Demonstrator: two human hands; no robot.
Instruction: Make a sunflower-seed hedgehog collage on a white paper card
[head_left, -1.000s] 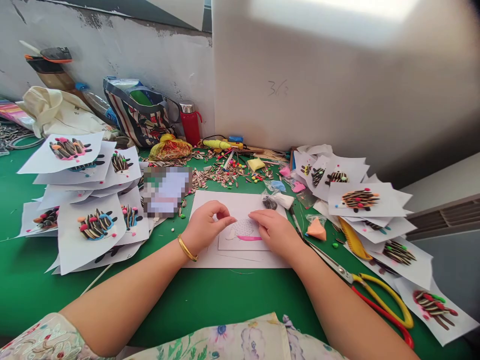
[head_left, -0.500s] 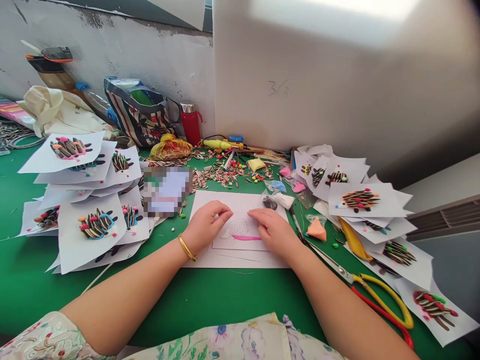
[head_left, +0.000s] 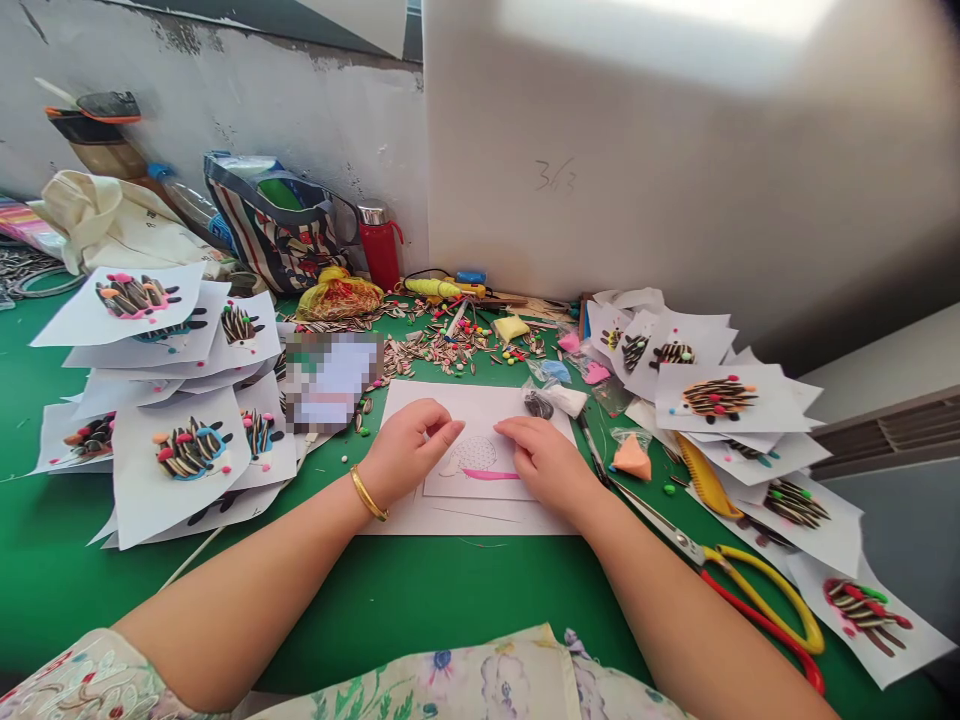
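A small white card with a dotted, rounded animal outline lies on a larger white sheet. Along the lower part of the outline runs a thin pink clay strip, its right end beside my right hand. Over the card's left side is my left hand, a gold bangle at its wrist; thumb and fingers are closed in a pinch. My right hand hovers over or rests on the card's right side, fingers bent and together. Whatever either hand pinches is hidden or too small to see.
Cards with striped seed animals are piled at left and right. Loose seeds and clay packets, such as an orange one, lie behind and right. Large scissors lie by my right forearm; a red flask stands behind.
The view has shifted very slightly. Both hands keep almost the same place and pose over the card, and the pink strip lies as before.
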